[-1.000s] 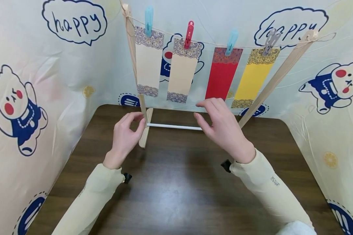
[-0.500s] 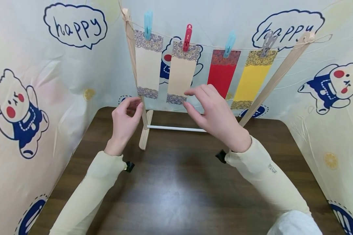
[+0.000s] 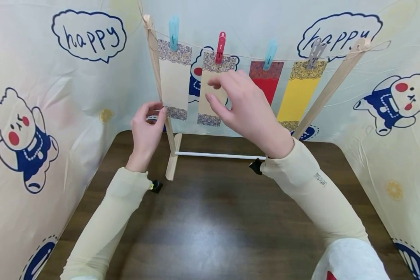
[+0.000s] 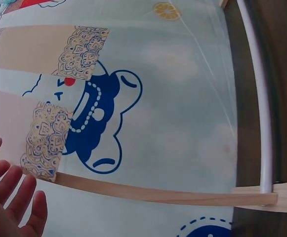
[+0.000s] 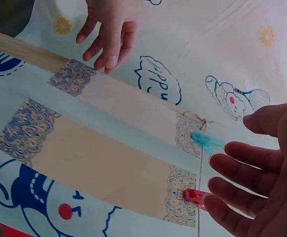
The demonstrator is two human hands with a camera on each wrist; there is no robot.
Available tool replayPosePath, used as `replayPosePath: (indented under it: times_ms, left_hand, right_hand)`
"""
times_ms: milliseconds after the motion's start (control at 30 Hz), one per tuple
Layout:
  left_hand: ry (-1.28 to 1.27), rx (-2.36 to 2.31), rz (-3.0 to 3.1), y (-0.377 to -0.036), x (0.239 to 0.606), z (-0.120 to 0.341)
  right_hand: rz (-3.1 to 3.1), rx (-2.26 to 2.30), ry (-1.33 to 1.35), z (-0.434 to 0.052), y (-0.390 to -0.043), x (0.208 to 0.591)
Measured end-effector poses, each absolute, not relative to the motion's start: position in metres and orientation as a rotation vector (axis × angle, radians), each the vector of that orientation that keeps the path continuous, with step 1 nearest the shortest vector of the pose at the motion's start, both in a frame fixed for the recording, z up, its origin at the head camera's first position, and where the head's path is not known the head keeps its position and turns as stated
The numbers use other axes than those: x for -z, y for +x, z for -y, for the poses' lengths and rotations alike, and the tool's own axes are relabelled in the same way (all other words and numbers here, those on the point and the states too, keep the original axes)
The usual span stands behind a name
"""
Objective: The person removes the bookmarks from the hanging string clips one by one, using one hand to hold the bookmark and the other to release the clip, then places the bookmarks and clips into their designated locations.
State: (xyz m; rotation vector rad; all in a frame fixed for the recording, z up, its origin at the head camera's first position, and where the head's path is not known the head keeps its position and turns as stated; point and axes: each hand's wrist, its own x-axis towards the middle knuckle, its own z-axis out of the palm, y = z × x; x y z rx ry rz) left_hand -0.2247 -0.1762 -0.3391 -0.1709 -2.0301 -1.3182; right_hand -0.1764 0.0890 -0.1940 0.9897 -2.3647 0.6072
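Far left there's a printed cloth wall (image 3: 56, 116) with bears and a "happy" bubble; it wraps round the back and the right side too, so the space is boxed in on three sides. The left hand (image 3: 146, 128) is up at about 10 o'clock from table centre, fingers loosely curled, fingertips (image 3: 161, 112) right beside the left wooden post (image 3: 160, 89) near the bottom corner of the first cream strip (image 3: 174, 79). Can't tell if it's actually pinching anything; the left wrist view shows the fingers relaxed and slightly apart.

Next is the string (image 3: 245, 57) with four strips: blue peg (image 3: 173, 27) on the first, red peg (image 3: 220, 47) on the second cream strip (image 3: 210, 93), then the red strip (image 3: 266, 77) and the yellow strip (image 3: 299, 93). The right hand (image 3: 245, 109) hovers at 12 o'clock in front of the second strip, fingers spread and slightly bent, holding nothing, fingertips just below the red peg.

The white rod (image 3: 217, 155) joins the stand's feet low down. The dark wooden table (image 3: 210, 225) has open room at 6 o'clock, between the sleeves.
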Motion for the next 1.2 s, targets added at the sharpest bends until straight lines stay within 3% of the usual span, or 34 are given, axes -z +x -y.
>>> replayPosePath:
  times_ms: [700, 1200]
  left_hand:
    - [-0.137, 1.532, 1.938, -0.231, 0.323, 0.166]
    - [-0.116, 1.731, 1.928, -0.219, 0.304, 0.152]
  right_hand:
    - [2.316, -0.459, 1.023, -0.053, -0.221, 0.123]
    - [2.591, -0.3, 0.788, -0.02, -0.247, 0.104]
